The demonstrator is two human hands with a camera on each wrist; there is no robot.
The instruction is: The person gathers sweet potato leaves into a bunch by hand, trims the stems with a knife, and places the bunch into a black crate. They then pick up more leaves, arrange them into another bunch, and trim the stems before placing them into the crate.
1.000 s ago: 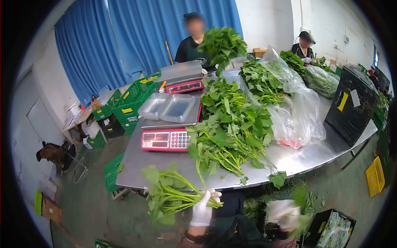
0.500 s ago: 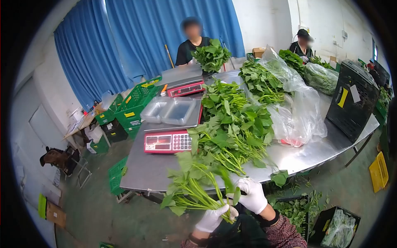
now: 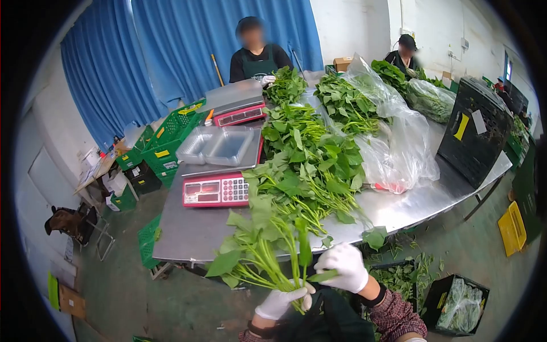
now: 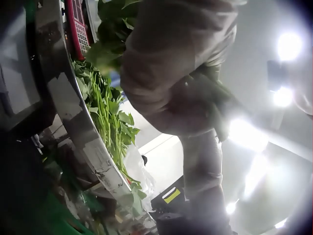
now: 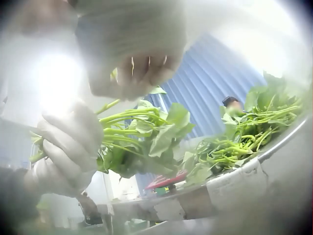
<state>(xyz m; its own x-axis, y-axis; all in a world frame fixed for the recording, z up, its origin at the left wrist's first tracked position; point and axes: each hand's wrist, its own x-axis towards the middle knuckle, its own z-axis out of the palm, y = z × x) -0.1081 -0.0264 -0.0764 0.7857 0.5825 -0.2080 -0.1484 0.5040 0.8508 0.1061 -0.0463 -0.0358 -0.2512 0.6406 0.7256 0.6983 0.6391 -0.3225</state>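
Observation:
In the head view my gloved left hand (image 3: 279, 304) grips a bunch of leafy green stems (image 3: 262, 256) near their cut ends, in front of the table's near edge. The leaves fan up and left. Close on its right, my gloved right hand (image 3: 343, 267) pinches a single green leaf (image 3: 322, 276) beside the stems. The right wrist view shows the left hand's fingers (image 5: 68, 147) wrapped round the stems, with the right hand (image 5: 132, 49) above them. A large heap of the same greens (image 3: 307, 165) lies on the metal table beyond.
A red scale (image 3: 216, 191) bearing clear plastic trays (image 3: 228, 145) stands left of the heap, a second scale (image 3: 240, 115) behind. Plastic bags (image 3: 399, 154) and a black crate (image 3: 476, 131) sit rightward. Below right is a crate of bagged greens (image 3: 458, 305). A person (image 3: 259, 60) stands opposite.
My right hand came up from the lower right to the bunch and now holds a leaf slightly away from it. The person opposite lowered a raised bunch toward the heap.

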